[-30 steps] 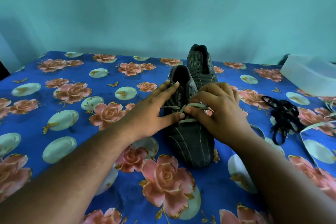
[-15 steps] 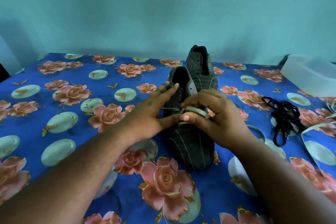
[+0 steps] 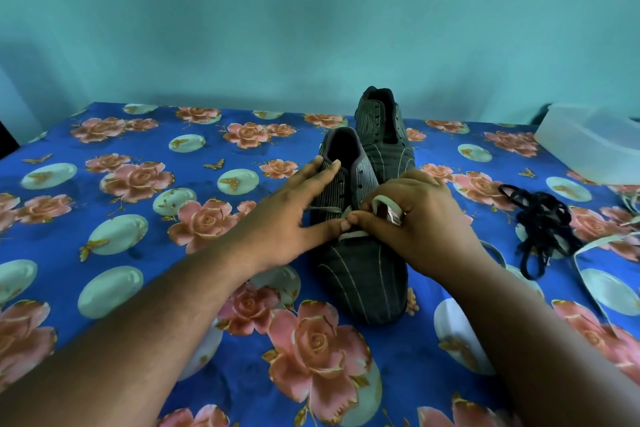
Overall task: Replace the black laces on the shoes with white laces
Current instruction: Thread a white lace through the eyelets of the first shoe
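A surface covered with a blue cloth printed with pink roses and pale ovals fills the lower half of the view, with a teal wall behind it. At the far right edge sits a translucent plastic container, tilted on the cloth.

Two dark pinstriped shoes stand near the middle, toes toward the person. The near shoe lies just in front of the far shoe, which touches its heel end and shows empty eyelets.

The left hand rests on the left side of the near shoe with fingers straight, fingertips on the collar and the thumb pressing beside the lowest eyelets; its grip is wide and holds nothing. The right hand has its fingers curled, its grip narrow and pinching a white lace that crosses the lowest eyelets and loops up over the fingers.

To the right of the shoes, well apart from them, a tangled heap of black laces lies on the cloth. Just beside it, another white lace curves along the right edge.
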`<state>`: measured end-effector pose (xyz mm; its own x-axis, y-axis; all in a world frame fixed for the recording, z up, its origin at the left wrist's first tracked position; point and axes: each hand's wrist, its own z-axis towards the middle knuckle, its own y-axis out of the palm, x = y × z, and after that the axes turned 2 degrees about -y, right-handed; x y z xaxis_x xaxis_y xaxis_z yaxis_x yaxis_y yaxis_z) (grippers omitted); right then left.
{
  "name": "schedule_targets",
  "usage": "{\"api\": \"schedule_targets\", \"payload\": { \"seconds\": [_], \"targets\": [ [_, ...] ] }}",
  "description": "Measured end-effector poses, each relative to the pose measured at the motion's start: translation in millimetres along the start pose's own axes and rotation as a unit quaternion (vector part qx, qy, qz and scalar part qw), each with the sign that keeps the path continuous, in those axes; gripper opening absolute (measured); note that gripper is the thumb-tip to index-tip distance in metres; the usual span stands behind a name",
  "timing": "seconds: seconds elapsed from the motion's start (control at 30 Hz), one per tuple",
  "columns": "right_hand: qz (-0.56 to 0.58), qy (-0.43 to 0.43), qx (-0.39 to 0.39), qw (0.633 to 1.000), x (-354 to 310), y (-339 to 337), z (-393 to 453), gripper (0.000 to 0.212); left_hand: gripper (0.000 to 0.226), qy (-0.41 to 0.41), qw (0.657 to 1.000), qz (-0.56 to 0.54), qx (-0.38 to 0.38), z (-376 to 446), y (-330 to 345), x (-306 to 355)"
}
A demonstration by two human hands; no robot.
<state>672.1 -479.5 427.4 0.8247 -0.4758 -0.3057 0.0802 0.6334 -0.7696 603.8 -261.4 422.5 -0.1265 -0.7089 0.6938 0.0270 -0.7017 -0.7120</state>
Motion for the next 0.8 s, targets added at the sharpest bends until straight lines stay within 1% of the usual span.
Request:
{"api": "schedule_targets", "payload": {
  "seconds": [0.1, 0.13, 0.2, 0.23, 0.3, 0.33, 0.37, 0.4, 0.47, 0.5, 0.53, 0.6, 0.67, 0.73, 0.8],
  "targets": [
    [0.015, -0.031, -0.025, 0.999, 1.1, -0.4, 1.0, 0.030, 0.097, 0.001, 1.000, 0.005, 0.000, 0.5, -0.3, -0.9],
    [0.038, -0.031, -0.026, 0.998, -0.7, -1.2, 0.9, 0.028, 0.096, 0.000, 1.000, 0.008, 0.001, 0.9, -0.3, -1.3],
    [0.116, 0.015, -0.006, 0.993, -5.9, -6.5, 0.7, 0.019, 0.094, 0.000, 1.000, 0.019, 0.002, 1.7, -0.3, -1.7],
    [0.159, 0.046, 0.018, 0.986, -7.6, -10.5, 0.7, 0.017, 0.094, 0.000, 1.000, 0.021, 0.003, 1.7, -0.3, -1.8],
    [0.234, 0.094, 0.104, 0.962, -8.5, -18.9, 0.5, 0.018, 0.093, -0.002, 1.000, 0.019, 0.004, 1.4, -0.6, -1.5],
    [0.257, 0.107, 0.149, 0.949, -7.5, -22.9, 0.9, 0.020, 0.092, -0.001, 1.000, 0.018, 0.005, 1.5, -0.4, -1.4],
    [0.262, 0.123, 0.170, 0.942, -5.3, -25.4, 2.2, 0.021, 0.092, -0.001, 1.000, 0.017, 0.006, 1.2, -0.3, -1.6],
    [0.242, 0.145, 0.165, 0.945, -1.2, -25.4, 3.4, 0.022, 0.092, -0.003, 1.000, 0.014, 0.004, 1.0, -0.1, -1.7],
    [0.127, 0.182, 0.113, 0.969, 9.1, -19.5, 3.0, 0.019, 0.092, -0.004, 1.000, 0.011, 0.004, 0.3, 0.2, -1.7],
    [0.064, 0.180, 0.098, 0.977, 12.4, -15.5, 1.4, 0.021, 0.092, -0.003, 1.000, 0.012, 0.005, 0.2, 0.2, -2.2],
    [0.023, 0.162, 0.090, 0.982, 13.0, -12.5, -0.9, 0.028, 0.092, -0.001, 1.000, 0.014, 0.005, 0.2, 0.2, -2.0],
    [0.019, 0.123, 0.070, 0.990, 8.1, -10.8, -3.2, 0.042, 0.093, -0.001, 1.000, 0.020, 0.005, 0.4, 0.4, -2.0],
    [0.004, 0.090, 0.040, 0.995, 1.2, -8.6, -2.8, 0.046, 0.094, -0.001, 1.000, 0.024, 0.006, 0.4, -0.1, -1.6],
    [-0.059, 0.058, 0.018, 0.996, -1.7, -4.1, -1.6, 0.039, 0.095, 0.000, 1.000, 0.022, 0.008, 0.2, -0.3, -0.9],
    [-0.074, 0.037, 0.019, 0.996, -0.4, -1.1, -1.6, 0.028, 0.095, 0.000, 1.000, 0.021, 0.009, 0.6, 0.3, -0.4]
  ]
}}
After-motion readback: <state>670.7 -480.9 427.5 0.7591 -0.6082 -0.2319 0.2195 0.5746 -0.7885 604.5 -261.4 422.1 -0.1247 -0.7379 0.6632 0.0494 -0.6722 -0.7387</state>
